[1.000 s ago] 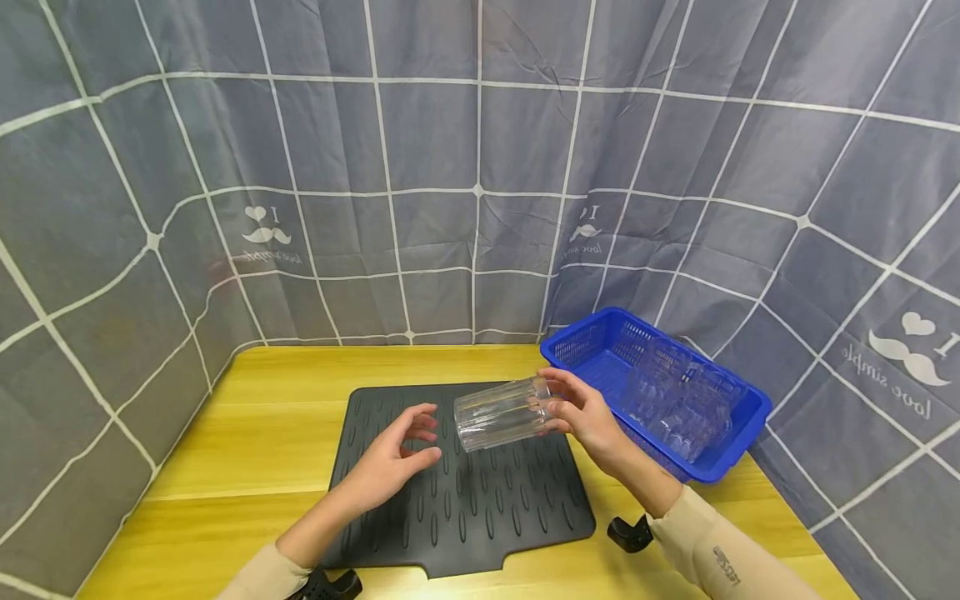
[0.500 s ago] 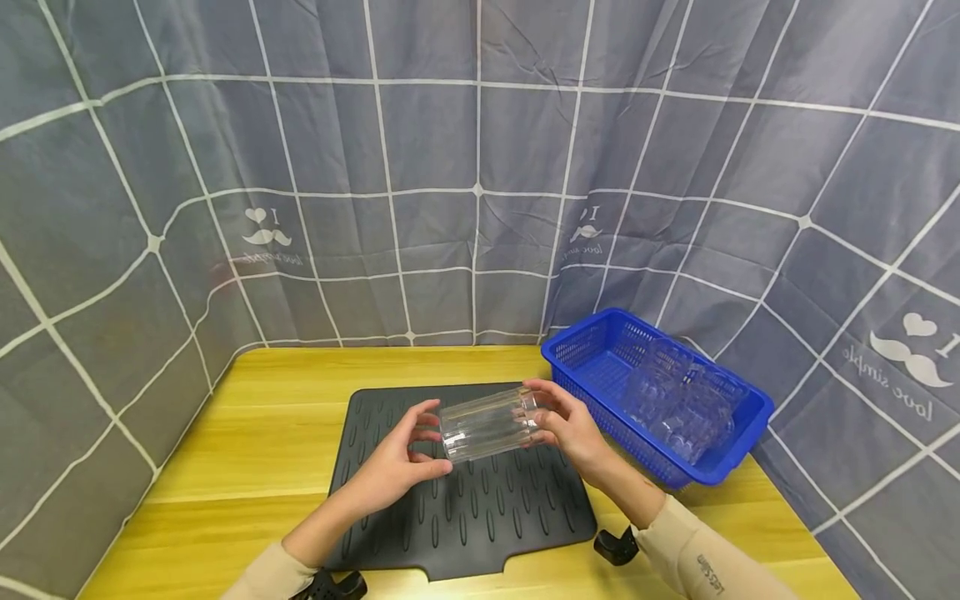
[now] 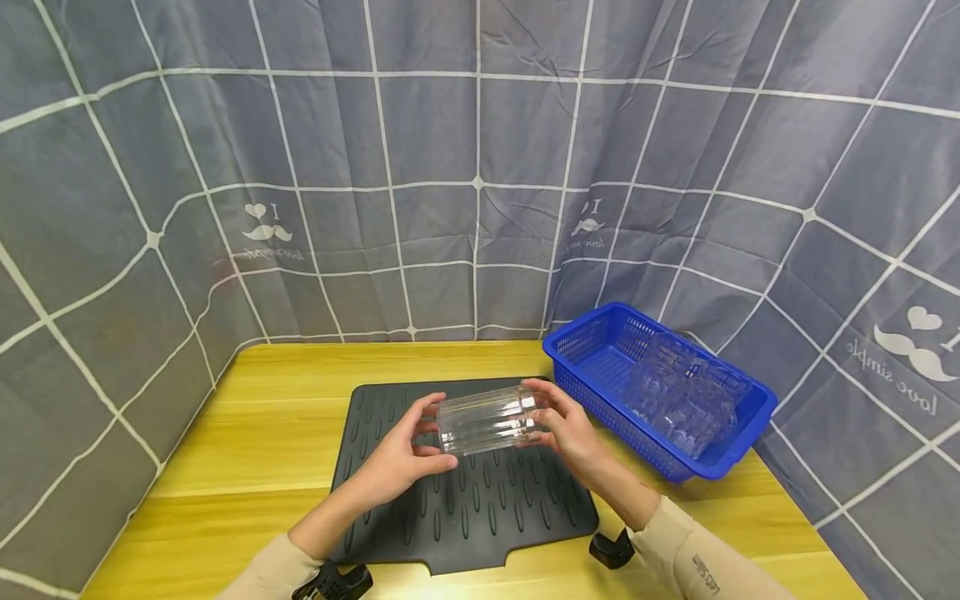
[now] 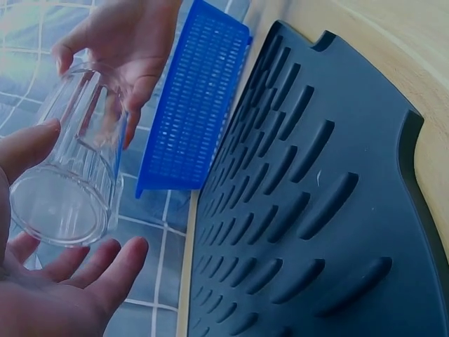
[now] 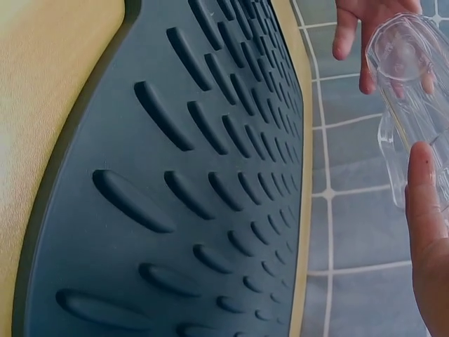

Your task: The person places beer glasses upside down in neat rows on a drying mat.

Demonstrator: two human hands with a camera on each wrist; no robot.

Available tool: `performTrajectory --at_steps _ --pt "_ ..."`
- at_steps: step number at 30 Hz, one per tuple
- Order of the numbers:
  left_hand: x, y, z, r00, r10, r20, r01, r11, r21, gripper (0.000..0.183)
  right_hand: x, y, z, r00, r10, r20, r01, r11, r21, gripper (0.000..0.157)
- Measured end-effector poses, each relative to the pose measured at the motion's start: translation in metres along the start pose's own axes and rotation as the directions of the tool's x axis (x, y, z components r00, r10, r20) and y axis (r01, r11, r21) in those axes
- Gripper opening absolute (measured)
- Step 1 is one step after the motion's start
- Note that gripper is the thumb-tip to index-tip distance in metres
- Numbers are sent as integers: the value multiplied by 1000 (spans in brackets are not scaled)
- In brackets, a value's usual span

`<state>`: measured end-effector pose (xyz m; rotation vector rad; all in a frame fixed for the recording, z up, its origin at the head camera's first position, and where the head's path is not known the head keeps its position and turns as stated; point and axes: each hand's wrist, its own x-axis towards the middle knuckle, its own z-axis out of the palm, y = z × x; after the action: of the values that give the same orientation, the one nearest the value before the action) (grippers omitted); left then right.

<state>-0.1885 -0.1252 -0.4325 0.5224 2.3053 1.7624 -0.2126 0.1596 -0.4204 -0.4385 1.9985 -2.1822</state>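
We see a clear, fluted drinking glass held on its side in the air over a dark grey rubber mat with raised oval ridges. It tilts slightly in the head view, the end towards the right being the higher.

At the other end we find the person's left hand, its grip curved round the glass, thumb along the near side and fingers spread along the far side. From the left wrist we look at the round, clear end face of the glass beside that palm. The right hand has its grip closed about the opposite end, thumb and fingertips against the wall of the glass.

Beneath, we make out a yellow wood-grain table, which bears the mat. Near the mat's far right corner stands a blue plastic basket with perforated walls, and in its right-hand part we see a cluster of clear glassware, too jumbled to count. Both arms wear beige sleeves, and behind everything we have a grey curtain with white grid lines.
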Motion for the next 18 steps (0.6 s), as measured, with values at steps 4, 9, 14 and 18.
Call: performTrajectory --at_steps 4,9,14,18 --pt "2 1 1 999 1 -36 -1 1000 6 84 -1 1 3 1000 8 6 -8 1000 12 52" --pt "1 2 1 998 28 -63 -27 1000 11 79 -1 0 6 1000 25 14 -25 1000 18 53" --pt "1 2 1 997 44 -70 -44 999 -8 75 -2 1 4 996 41 83 -44 998 33 53" --pt "1 1 -1 996 44 -82 -47 999 -28 73 -3 2 0 987 59 148 -67 997 46 55"
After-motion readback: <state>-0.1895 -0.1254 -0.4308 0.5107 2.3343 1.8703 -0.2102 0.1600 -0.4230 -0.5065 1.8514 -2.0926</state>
